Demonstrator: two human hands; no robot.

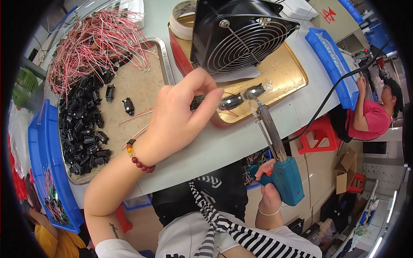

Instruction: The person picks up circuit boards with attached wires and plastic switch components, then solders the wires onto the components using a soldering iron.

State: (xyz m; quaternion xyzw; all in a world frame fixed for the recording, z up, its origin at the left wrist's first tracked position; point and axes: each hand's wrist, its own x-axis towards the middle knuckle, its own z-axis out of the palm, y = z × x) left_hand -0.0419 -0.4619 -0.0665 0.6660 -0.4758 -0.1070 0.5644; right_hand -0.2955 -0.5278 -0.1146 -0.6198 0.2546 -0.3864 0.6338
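My right hand (pixel 270 198) grips a teal soldering gun (pixel 289 180), a finger at its orange trigger. The gun's thin tip meets a small dark rounded part (pixel 254 91) on the gold tray. My left hand (pixel 178 114) is closed in a pinch on a small green circuit board (pixel 197 102), mostly hidden by the fingers. Red and white wires (pixel 137 115) trail out behind that hand. Just right of its fingertips lies a black plastic housing (pixel 231 101), with a short red wire beside it.
A black fan (pixel 245 41) with a wire grille stands on the gold tray (pixel 297 81), next to a tape roll (pixel 175 26). At left a metal tray (pixel 144 81) holds black housings (pixel 86 124) and heaped wired boards (pixel 99 38). A black cable (pixel 320 114) crosses the right side. Another person (pixel 374 114) sits beyond.
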